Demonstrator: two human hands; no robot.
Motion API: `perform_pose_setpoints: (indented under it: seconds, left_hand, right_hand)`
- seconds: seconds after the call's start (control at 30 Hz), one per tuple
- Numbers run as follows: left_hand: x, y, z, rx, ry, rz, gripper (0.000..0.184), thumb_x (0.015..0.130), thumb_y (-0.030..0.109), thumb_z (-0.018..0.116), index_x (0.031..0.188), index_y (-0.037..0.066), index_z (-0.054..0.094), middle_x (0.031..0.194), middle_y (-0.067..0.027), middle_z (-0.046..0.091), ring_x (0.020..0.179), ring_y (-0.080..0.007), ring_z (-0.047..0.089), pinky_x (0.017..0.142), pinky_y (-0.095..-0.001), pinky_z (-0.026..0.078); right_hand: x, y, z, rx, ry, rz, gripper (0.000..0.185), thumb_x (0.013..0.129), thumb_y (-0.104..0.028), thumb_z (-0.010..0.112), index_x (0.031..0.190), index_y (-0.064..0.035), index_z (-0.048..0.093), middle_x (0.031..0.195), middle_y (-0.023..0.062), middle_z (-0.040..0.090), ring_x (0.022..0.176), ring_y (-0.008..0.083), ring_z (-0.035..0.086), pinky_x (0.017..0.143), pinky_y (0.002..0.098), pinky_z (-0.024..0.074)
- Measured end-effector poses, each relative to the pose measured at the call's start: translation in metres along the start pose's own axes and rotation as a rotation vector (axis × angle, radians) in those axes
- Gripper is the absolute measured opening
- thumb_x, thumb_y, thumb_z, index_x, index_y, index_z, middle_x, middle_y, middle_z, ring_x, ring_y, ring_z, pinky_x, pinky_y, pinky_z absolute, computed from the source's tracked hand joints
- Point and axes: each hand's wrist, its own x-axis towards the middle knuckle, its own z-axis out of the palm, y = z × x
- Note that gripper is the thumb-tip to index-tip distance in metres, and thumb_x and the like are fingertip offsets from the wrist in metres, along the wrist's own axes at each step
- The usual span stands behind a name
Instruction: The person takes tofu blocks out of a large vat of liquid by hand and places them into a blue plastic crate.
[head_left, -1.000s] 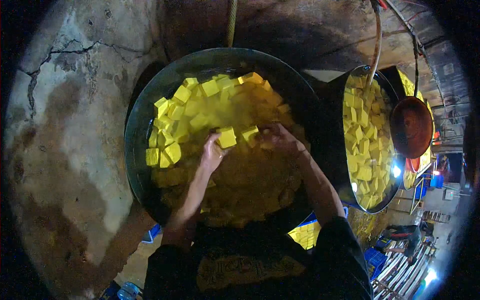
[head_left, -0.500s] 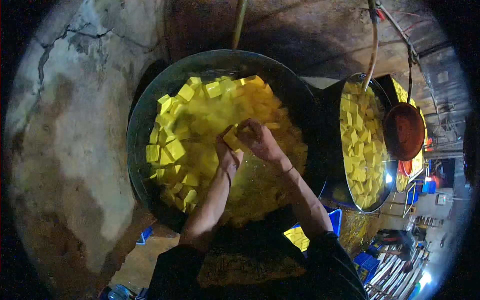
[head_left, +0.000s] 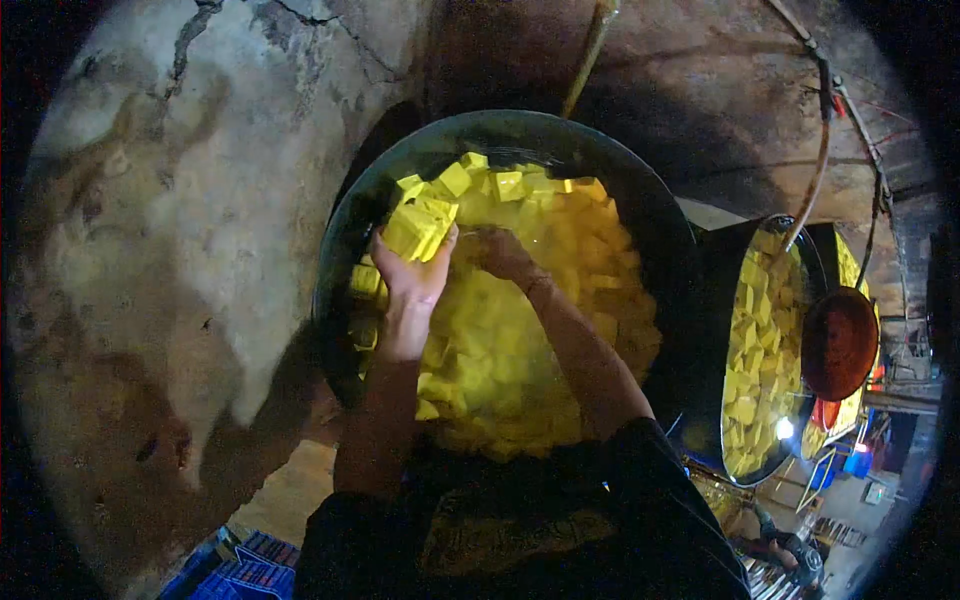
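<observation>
the left hand cups upward, with the right hand close beside it.

Bright yellow blocks, square-edged, pressed together, tilted, held up in the left hand

The left hand holds yellow blocks over a round pan of other blocks; the right hand is just beside.

A person wears a dark, nearly black shirt, its short sleeves leaving the forearms bare; across the front sits a dim brownish print, too faint to read; a thin dark band circles the right wrist; both hands are bare.
</observation>
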Motion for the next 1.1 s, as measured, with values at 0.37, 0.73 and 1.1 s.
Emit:
perform_pose_setpoints:
  seconds: [0.37, 0.73, 1.1]
  left_hand:
    - [0.001, 0.032, 0.001, -0.093, -0.061, 0.093, 0.044, 0.081, 0.039, 0.04, 0.104, 0.006, 0.056, 0.112, -0.014, 0.057, 0.107, -0.0335, 0.05, 0.09, -0.0536, 0.038]
    - [0.0, 0.034, -0.01, -0.155, -0.031, 0.1, 0.047, 0.076, 0.042, 0.042, 0.102, 0.006, 0.057, 0.109, -0.0137, 0.058, 0.104, -0.0327, 0.051, 0.087, -0.0542, 0.037]
    - [0.002, -0.001, -0.021, 0.018, 0.122, 0.004, 0.043, 0.084, 0.041, 0.036, 0.1, 0.007, 0.057, 0.105, -0.012, 0.058, 0.097, -0.031, 0.052, 0.083, -0.0477, 0.04]
  right_hand:
    - [0.0, -0.04, -0.021, 0.253, -0.371, 0.172, 0.028, 0.083, -0.025, 0.061, 0.106, -0.0103, 0.063, 0.1, 0.011, 0.064, 0.079, 0.0209, 0.063, 0.07, 0.0292, 0.0517]
    - [0.019, -0.084, 0.011, -0.419, -0.091, 0.053, 0.033, 0.077, -0.038, 0.063, 0.089, -0.0075, 0.065, 0.088, 0.0155, 0.065, 0.075, 0.0269, 0.065, 0.064, 0.0397, 0.0522]
    - [-0.061, -0.064, -0.068, 0.959, -0.037, 0.455, 0.044, 0.081, -0.031, 0.062, 0.111, 0.0013, 0.056, 0.102, 0.0137, 0.063, 0.087, 0.0227, 0.062, 0.066, 0.034, 0.0513]
